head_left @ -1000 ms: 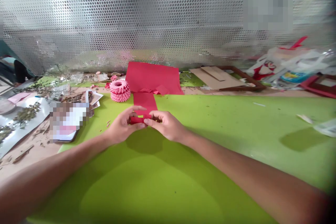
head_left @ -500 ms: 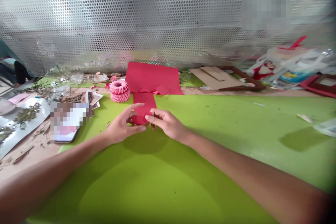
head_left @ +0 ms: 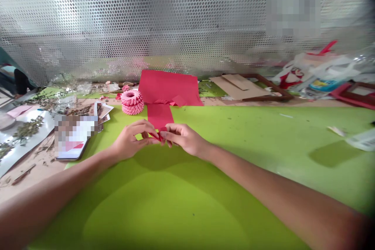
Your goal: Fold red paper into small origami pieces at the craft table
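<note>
Left hand and right hand together near mid-table, both clamped on the folded near end of a red strip. Strip flat on the green table, running toward the far edge and meeting a red sheet with small folded flaps. Just left of sheet, pink paper rosette, lying flat. Farther left, loose photos. Along far edge at right, cardboard resting on a wooden frame; plastic bags beyond. Perforated metal panel behind table.
</note>
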The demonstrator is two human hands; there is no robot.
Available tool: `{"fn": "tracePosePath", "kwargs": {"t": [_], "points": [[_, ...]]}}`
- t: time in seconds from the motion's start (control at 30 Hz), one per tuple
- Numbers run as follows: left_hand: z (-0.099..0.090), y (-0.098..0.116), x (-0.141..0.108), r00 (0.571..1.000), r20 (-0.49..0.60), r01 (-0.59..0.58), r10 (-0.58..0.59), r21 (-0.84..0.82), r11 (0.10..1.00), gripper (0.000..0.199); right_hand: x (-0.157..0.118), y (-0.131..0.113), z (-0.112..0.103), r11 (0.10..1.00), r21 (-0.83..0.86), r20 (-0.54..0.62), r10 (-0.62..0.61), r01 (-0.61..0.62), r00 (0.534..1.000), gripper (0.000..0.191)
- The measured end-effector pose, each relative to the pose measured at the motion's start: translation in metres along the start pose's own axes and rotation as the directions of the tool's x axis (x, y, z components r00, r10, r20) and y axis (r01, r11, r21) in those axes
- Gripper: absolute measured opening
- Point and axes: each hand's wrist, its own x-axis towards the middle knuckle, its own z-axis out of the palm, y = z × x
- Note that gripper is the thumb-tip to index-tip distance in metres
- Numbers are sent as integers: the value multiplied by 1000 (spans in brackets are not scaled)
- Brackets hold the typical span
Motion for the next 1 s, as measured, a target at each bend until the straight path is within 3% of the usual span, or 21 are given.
{"fn": "tracePosePath", "kwargs": {"t": [0.13, 0.23, 0.5, 0.73, 1.0], "points": [[6, 2, -3, 956, 67, 293, -285, -189, 937, 33, 0, 3, 2, 998, 3, -80, -58, 59, 995, 33], [10, 7, -3, 919, 175, 386, -352, -229, 894, 34, -1, 6, 5, 996, -51, -131, -82, 76, 988, 32], [11, 16, -1, 892, 145, 450, -428, -211, 867, 38, -6, 0, 10, 987, -160, -168, -56, 29, 984, 31], [8, 18, 0, 875, 214, 480, -434, -260, 838, 30, -8, -5, 11, 990, -137, -67, -40, 30, 997, 27], [9, 19, -2, 875, 260, 465, -409, -220, 857, 33, -8, -3, 14, 964, -248, -160, -136, 93, 978, 25]]}}
